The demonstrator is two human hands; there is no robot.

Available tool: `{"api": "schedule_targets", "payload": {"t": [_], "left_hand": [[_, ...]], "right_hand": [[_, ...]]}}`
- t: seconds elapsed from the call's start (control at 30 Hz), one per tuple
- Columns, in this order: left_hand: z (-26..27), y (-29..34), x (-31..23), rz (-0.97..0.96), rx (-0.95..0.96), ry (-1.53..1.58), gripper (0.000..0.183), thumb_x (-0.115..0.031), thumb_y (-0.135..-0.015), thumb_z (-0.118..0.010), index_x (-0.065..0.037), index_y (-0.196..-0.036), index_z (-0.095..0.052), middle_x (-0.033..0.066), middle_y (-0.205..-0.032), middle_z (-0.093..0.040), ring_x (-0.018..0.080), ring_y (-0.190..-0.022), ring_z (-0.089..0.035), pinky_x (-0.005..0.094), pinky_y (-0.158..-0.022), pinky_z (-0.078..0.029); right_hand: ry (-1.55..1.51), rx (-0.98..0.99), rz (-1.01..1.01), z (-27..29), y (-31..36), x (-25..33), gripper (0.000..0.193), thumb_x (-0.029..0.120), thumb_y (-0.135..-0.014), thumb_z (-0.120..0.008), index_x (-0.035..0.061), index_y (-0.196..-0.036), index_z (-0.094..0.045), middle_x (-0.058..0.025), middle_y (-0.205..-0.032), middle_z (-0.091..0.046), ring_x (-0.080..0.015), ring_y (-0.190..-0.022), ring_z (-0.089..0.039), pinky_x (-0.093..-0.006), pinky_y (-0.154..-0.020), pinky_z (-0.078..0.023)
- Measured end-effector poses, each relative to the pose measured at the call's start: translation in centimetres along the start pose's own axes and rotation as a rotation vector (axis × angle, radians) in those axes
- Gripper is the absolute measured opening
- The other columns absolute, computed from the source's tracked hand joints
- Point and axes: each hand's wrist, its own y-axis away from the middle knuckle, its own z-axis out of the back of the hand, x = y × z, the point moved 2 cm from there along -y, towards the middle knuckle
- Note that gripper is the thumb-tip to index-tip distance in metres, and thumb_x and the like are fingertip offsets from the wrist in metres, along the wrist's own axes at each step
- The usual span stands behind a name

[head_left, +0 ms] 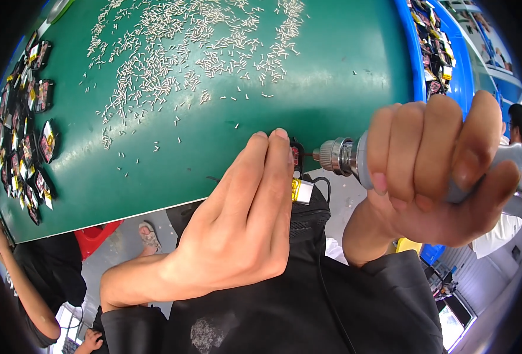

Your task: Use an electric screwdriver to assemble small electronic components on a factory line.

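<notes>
My right hand (429, 168) is wrapped round a grey electric screwdriver (342, 157) held sideways, its bit pointing left. The bit's tip is at a small black device (297, 154) with a red and dark inner face, near the table's front edge. My left hand (237, 218) is closed on this device, its fingers pressed together and hiding most of it. A silver and yellow battery (302, 191) hangs out below the device. Whether the bit sits on a screw is too small to tell.
Many small silver screws (161, 65) lie scattered over the green table (355, 53). Several similar black devices with batteries (28, 135) are heaped at the left edge. A blue bin (461, 65) at the right holds more. Another person's arm (31, 289) shows at lower left.
</notes>
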Motion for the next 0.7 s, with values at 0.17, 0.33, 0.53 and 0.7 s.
{"api": "schedule_targets", "payload": {"t": [0.17,0.33,0.53,0.7], "left_hand": [[-0.2,0.2,0.0,-0.015,-0.028,-0.001,0.035,-0.003,-0.057,-0.061,0.018,-0.085,-0.064,0.0247,-0.097,-0.063,0.0315,-0.09,-0.061,0.0331,-0.08,-0.054],[0.5,-0.1,-0.1,0.001,0.068,0.059,0.046,-0.009,-0.052,-0.057,0.019,-0.088,-0.062,0.0276,-0.103,-0.06,0.034,-0.095,-0.058,0.0351,-0.084,-0.052],[1.8,0.2,0.3,-0.015,0.177,0.093,0.054,-0.015,-0.056,-0.053,0.021,-0.096,-0.061,0.0342,-0.112,-0.056,0.0387,-0.103,-0.055,0.0398,-0.097,-0.044],[2.6,-0.1,0.2,0.035,0.086,0.188,0.045,-0.006,-0.068,-0.057,0.02,-0.104,-0.057,0.0291,-0.111,-0.058,0.035,-0.103,-0.057,0.0366,-0.091,-0.048]], "right_hand": [[0.046,0.029,-0.024,-0.3,-0.2,0.0,0.026,0.034,-0.097,-0.046,0.0109,-0.086,-0.043,0.0014,-0.056,-0.044,-0.0091,-0.043,-0.04,-0.0251,-0.05,-0.039],[0.124,0.049,-0.038,-0.4,-0.5,0.5,0.022,0.027,-0.095,-0.048,0.0096,-0.083,-0.043,0.0013,-0.054,-0.044,-0.0091,-0.042,-0.04,-0.0253,-0.047,-0.038],[-0.017,0.09,0.032,-1.7,-1.7,-1.0,0.02,0.018,-0.09,-0.056,0.0081,-0.079,-0.042,0.0018,-0.05,-0.043,-0.0084,-0.038,-0.037,-0.025,-0.041,-0.034],[-0.221,0.097,0.108,-0.6,-1.5,-0.1,0.019,0.012,-0.088,-0.061,0.0067,-0.077,-0.045,0.0012,-0.047,-0.043,-0.006,-0.031,-0.034,-0.0195,-0.031,-0.031]]}}
